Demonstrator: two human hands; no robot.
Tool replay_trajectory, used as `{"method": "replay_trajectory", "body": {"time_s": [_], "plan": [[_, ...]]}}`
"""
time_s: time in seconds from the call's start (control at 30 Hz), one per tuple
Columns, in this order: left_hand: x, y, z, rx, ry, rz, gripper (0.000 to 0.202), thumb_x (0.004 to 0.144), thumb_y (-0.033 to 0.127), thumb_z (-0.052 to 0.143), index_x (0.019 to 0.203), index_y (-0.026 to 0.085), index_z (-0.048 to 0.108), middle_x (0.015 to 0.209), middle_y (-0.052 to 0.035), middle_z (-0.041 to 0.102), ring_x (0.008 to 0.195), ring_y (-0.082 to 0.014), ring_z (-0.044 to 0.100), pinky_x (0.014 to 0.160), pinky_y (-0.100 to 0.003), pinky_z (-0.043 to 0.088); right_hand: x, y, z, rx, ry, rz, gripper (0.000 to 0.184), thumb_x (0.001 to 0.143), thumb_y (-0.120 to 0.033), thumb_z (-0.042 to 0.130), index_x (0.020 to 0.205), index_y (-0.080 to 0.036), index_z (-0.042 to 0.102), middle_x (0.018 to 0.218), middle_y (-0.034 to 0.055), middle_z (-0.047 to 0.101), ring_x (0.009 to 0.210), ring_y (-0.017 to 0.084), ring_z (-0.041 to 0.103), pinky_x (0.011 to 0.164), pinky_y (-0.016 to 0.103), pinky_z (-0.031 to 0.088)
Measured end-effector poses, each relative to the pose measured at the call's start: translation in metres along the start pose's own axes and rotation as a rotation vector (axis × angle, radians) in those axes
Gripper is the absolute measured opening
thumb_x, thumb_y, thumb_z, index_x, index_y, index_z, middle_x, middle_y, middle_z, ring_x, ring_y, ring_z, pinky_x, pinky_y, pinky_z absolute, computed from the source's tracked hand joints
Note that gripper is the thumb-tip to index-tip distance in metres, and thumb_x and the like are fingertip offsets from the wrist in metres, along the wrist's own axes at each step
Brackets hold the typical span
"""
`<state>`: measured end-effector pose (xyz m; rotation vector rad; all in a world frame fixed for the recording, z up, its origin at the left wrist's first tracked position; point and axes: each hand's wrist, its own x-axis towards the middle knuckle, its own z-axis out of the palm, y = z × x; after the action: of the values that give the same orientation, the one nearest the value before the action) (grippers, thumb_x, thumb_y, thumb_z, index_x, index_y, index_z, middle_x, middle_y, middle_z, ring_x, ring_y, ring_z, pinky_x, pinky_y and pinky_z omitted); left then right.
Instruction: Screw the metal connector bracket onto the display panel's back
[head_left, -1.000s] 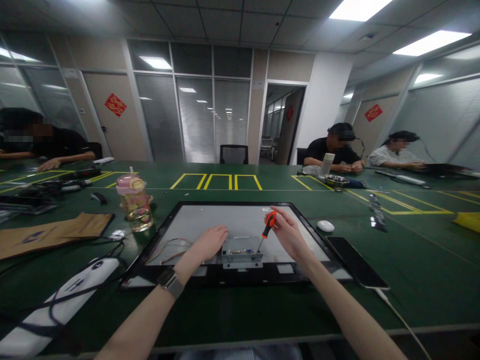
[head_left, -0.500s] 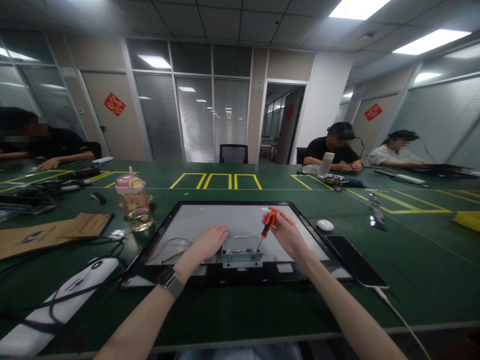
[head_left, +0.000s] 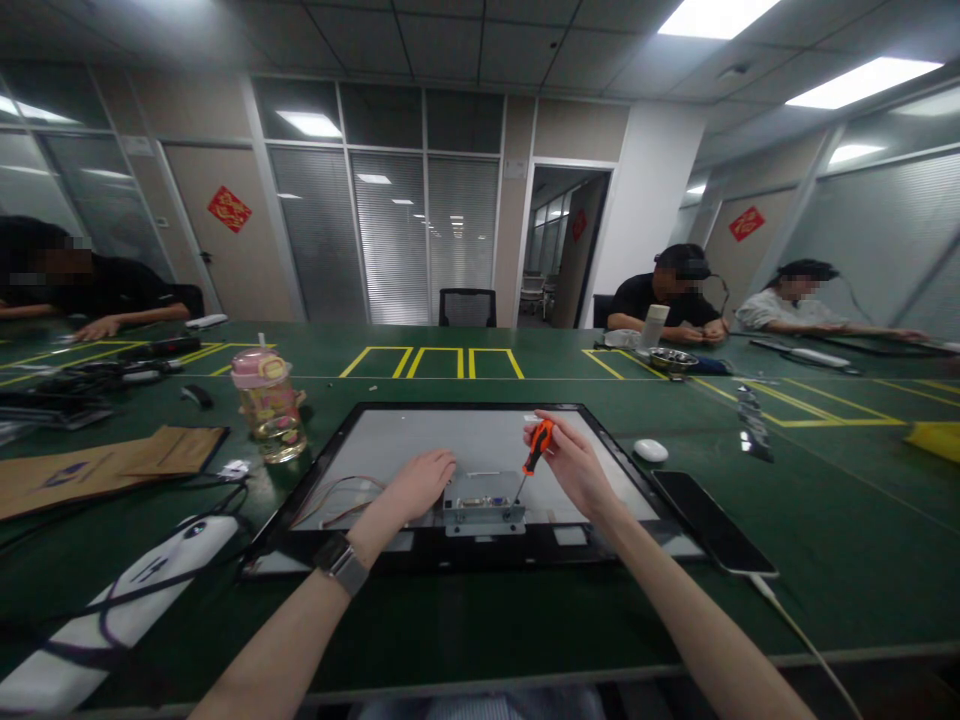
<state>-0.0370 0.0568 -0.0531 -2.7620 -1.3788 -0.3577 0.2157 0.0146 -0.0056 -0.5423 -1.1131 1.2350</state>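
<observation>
In the head view, my right hand (head_left: 581, 462) grips an orange-and-black screwdriver (head_left: 538, 445) between its fingers. The shaft slants down to the right end of a metal bracket (head_left: 484, 516) with connector ports along its front. My left hand (head_left: 421, 482) is closed at the bracket's left side, its fingers curled against the edge and the fingertips partly hidden. Under both hands a large display panel (head_left: 386, 430) lies flat, grey with a black frame. Thin wires (head_left: 330, 497) run across the panel left of my left hand.
A pink-lidded bottle (head_left: 268, 405), paper bag (head_left: 112, 470) and white power strip (head_left: 135, 600) with black cables lie left. Right of the panel are a white case (head_left: 650, 450) and a phone (head_left: 712, 520) on a cable. Several people sit across the green table (head_left: 465, 640).
Both my hands and the screwdriver stay almost still; the screwdriver's tip remains at the bracket's right end. Across the table, the person at far right has stretched an arm out to the right.
</observation>
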Motion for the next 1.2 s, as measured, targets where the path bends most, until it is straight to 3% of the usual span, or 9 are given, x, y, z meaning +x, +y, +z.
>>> {"method": "replay_trajectory", "body": {"time_s": [0.13, 0.33, 0.53, 0.77, 1.0, 1.2], "plan": [[-0.0007, -0.0004, 0.0002, 0.027, -0.014, 0.014, 0.037, 0.094, 0.022, 0.025, 0.116, 0.01, 0.052, 0.125, -0.0141, 0.053, 0.117, -0.0213, 0.047, 0.098, -0.036, 0.036, -0.0005, 0.0013, 0.0005, -0.045, -0.008, -0.023, 0.029, 0.075, -0.035, 0.063, 0.103, -0.024, 0.064, 0.094, 0.0052, 0.068, 0.089, 0.021, 0.061, 0.093, 0.043, 0.039], [-0.0007, 0.0002, -0.0005, 0.08, -0.03, 0.03, 0.035, 0.093, 0.02, 0.027, 0.116, 0.013, 0.052, 0.127, -0.0123, 0.052, 0.117, -0.0203, 0.048, 0.098, -0.036, 0.037, 0.0012, 0.0063, -0.0027, -0.121, 0.092, -0.072, 0.023, 0.068, -0.027, 0.071, 0.09, -0.025, 0.068, 0.078, -0.0006, 0.065, 0.076, 0.016, 0.058, 0.082, 0.034, 0.043], [0.0001, 0.0005, -0.0004, 0.066, -0.029, 0.01, 0.035, 0.093, 0.019, 0.027, 0.116, 0.012, 0.052, 0.126, -0.0138, 0.052, 0.118, -0.0211, 0.048, 0.098, -0.037, 0.037, 0.001, 0.0034, -0.0003, -0.034, 0.013, -0.074, 0.022, 0.077, -0.033, 0.061, 0.096, -0.023, 0.068, 0.096, 0.0058, 0.068, 0.092, 0.022, 0.061, 0.091, 0.041, 0.039], [0.0001, 0.0025, -0.0032, 0.08, 0.002, 0.029, 0.035, 0.093, 0.02, 0.027, 0.115, 0.012, 0.053, 0.123, -0.013, 0.055, 0.114, -0.0207, 0.05, 0.096, -0.036, 0.039, 0.0002, 0.0066, -0.0018, -0.127, 0.085, -0.094, 0.025, 0.073, -0.03, 0.066, 0.098, -0.025, 0.067, 0.084, 0.0021, 0.068, 0.078, 0.017, 0.06, 0.085, 0.037, 0.042], [-0.0002, 0.0005, -0.0006, 0.076, 0.018, 0.035, 0.035, 0.094, 0.021, 0.026, 0.114, 0.013, 0.053, 0.123, -0.0127, 0.055, 0.114, -0.0195, 0.051, 0.096, -0.035, 0.04, 0.0019, 0.0069, -0.0031, -0.058, 0.015, -0.085, 0.028, 0.077, -0.033, 0.06, 0.103, -0.023, 0.065, 0.096, 0.0059, 0.068, 0.091, 0.022, 0.061, 0.093, 0.043, 0.039], [-0.0012, -0.0005, 0.0012, 0.104, 0.004, 0.06, 0.035, 0.093, 0.018, 0.027, 0.115, 0.009, 0.053, 0.124, -0.0154, 0.054, 0.115, -0.0218, 0.05, 0.096, -0.038, 0.039, 0.0018, 0.008, -0.0031, -0.107, 0.112, -0.087, 0.025, 0.071, -0.031, 0.068, 0.095, -0.025, 0.067, 0.085, 0.0026, 0.068, 0.082, 0.018, 0.06, 0.087, 0.038, 0.042]]}}
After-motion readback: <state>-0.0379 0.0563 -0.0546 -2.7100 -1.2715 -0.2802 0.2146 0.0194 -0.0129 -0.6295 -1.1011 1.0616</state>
